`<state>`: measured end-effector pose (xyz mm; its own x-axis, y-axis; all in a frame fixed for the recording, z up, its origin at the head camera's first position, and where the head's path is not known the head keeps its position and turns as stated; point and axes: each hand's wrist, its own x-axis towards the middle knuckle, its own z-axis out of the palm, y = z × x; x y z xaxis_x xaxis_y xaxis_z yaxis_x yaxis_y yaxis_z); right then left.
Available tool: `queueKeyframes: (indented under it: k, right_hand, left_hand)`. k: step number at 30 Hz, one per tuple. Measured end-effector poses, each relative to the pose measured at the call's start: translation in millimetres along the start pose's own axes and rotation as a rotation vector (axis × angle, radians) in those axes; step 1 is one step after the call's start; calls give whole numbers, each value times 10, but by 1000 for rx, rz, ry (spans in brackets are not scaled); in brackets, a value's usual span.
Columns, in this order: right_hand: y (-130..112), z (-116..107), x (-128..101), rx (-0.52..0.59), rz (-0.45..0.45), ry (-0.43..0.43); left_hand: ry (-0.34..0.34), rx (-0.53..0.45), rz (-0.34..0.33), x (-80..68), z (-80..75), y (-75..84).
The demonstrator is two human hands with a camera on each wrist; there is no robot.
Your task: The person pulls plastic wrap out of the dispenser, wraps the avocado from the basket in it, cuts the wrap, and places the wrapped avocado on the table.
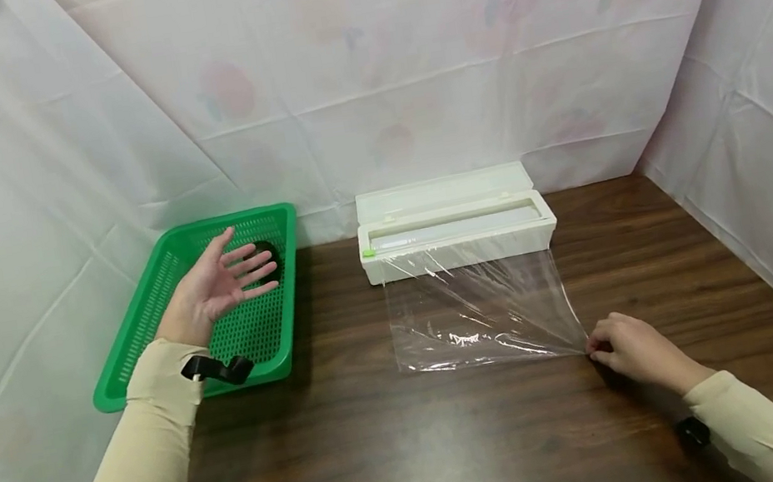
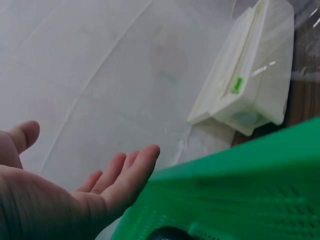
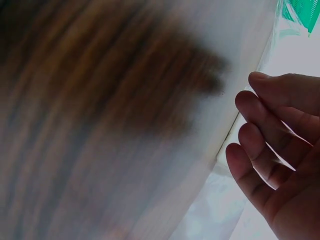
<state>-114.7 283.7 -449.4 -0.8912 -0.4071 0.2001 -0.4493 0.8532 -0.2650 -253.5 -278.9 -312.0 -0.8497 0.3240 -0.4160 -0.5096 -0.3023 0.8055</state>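
Observation:
My right hand [image 1: 631, 350] pinches the near right corner of a clear sheet of plastic wrap [image 1: 461, 326]. The sheet comes out over the front of a white plastic wrap dispenser [image 1: 460, 253], whose lid [image 1: 443, 193] is raised at the back. A small green slide cutter [image 1: 369, 253] sits at the dispenser's left end. Over the green basket [image 1: 294, 289], my left hand [image 1: 217, 283] is held palm up with fingers spread and nothing in it. A dark rounded object [image 1: 268, 258] lies in the basket, partly hidden behind those fingers; its kind is unclear.
Brown wood-grain table [image 1: 420, 455] lies under everything. Pale patterned cloth [image 1: 363, 93] hangs behind it and along both sides, close behind the dispenser and the basket.

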Motion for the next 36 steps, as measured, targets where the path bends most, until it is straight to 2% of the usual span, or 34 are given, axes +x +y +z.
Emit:
queueKeyframes:
  k: [10, 16, 20, 25, 36]
  right_hand:
    - [10, -17, 26, -16, 8, -10]
    - [20, -11, 36, 1, 16, -22]
    - [21, -10, -8, 4, 36, -34]
    - [41, -28, -53, -18, 39, -3]
    - [1, -29, -47, -23, 40, -19]
  left_hand:
    - [28, -76, -29, 41, -307, 41]
    - [87, -115, -46, 103, -381, 91]
    - [92, -103, -58, 177, -417, 70]
    - [114, -112, -76, 264, -497, 35]
    - [143, -151, -87, 273, -680, 34]
